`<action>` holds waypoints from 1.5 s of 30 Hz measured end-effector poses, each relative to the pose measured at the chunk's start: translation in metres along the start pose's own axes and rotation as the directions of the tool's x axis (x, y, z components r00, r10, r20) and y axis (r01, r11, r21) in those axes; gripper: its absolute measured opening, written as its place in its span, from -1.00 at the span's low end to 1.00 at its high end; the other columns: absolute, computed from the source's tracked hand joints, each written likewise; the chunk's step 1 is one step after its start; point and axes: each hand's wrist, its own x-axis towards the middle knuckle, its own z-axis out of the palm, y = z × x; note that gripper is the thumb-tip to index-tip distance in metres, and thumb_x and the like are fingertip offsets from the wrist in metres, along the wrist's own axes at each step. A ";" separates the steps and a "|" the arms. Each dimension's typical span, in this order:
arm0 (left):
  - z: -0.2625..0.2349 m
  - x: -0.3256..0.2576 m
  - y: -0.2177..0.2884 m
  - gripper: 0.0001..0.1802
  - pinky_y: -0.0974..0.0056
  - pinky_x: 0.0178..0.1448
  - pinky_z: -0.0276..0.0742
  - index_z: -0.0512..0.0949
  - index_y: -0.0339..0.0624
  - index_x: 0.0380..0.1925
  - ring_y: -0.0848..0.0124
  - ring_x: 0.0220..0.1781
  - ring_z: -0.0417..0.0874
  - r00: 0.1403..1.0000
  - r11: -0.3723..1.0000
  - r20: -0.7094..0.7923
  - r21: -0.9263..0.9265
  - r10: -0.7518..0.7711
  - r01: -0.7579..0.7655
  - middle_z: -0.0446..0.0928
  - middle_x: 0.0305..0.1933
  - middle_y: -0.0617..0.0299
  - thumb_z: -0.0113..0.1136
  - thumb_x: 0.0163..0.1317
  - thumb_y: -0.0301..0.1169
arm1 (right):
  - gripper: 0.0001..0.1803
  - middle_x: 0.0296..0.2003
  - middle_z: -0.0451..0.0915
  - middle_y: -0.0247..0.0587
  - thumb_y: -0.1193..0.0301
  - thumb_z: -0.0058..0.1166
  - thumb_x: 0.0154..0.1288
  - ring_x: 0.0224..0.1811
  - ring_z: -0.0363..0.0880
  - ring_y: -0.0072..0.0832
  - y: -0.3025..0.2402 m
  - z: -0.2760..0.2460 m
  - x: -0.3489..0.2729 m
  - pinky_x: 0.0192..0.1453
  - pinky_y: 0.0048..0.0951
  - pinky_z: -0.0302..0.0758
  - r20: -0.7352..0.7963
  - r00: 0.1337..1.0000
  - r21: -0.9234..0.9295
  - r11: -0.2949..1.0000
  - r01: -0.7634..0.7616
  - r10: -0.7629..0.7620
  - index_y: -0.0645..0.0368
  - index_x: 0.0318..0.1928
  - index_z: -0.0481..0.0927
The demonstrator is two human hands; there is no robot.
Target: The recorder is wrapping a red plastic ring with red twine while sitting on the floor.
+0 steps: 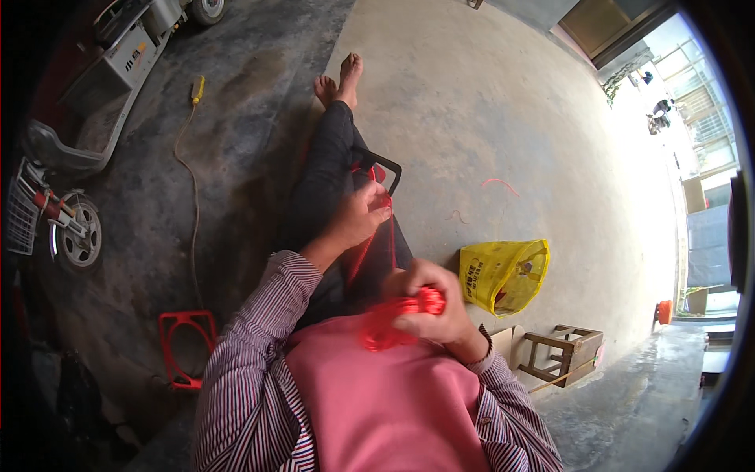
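Note:
My right hand [450,303], in front of my chest, is closed round a bundle of red cord [381,326], partly smeared by motion. Strands of the cord run from there over my lap towards my left hand [360,214]. The left hand is farther out, above my thighs, its fingers pinched on a red strand. Just beyond those fingers a black bent bar [395,175] sticks out over my legs, with more red material beside it. What the bar belongs to is hidden by my hand.
To the right stand a yellow bag [489,275] and a wooden stool [568,352]. Red cord scraps [501,182] lie on the concrete floor. At left are a red plastic frame [189,313], a power strip [197,90] with its cable, and a parked three-wheeler [79,228].

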 end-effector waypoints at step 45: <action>-0.017 0.038 0.017 -0.77 0.48 -0.73 -0.05 0.40 -0.10 -0.45 0.62 -0.80 0.19 0.831 0.680 0.159 -0.505 -0.533 0.532 0.56 -0.56 0.05 0.04 0.29 -0.22 | -0.58 -0.38 0.57 -0.21 0.34 0.09 0.27 -0.45 0.49 -0.54 -0.013 -0.118 -0.089 -0.34 -0.51 0.40 -0.450 0.880 0.196 0.978 -0.067 0.151 0.40 0.03 0.45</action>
